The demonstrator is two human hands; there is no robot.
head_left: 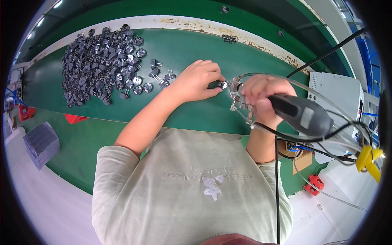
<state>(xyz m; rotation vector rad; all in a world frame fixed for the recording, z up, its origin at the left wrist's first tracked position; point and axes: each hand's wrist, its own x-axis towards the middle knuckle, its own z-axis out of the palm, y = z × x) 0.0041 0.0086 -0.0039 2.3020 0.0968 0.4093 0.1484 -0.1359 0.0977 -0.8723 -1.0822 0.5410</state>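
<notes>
My left hand (198, 81) rests on the green tabletop, its thumb and fingers pinching a small round dark part (223, 85) with a shiny face. My right hand (267, 90) is wrapped round a black-handled power screwdriver (302, 113). The screwdriver lies tilted, with a metal head (237, 92) and a clear hose along it. Its head points at the part, right beside my left fingertips; I cannot tell whether they touch. Left of my left hand, a few loose pronged plugs (170, 75) lie near my forearm.
A large heap of black plugs (96, 65) covers the left of the green table (192, 45). A worn white rail (196, 25) runs along the back. At the right stand a pale machine box (337, 92), a yellow fitting (367, 159) and hanging cables. A grey box (41, 143) sits lower left.
</notes>
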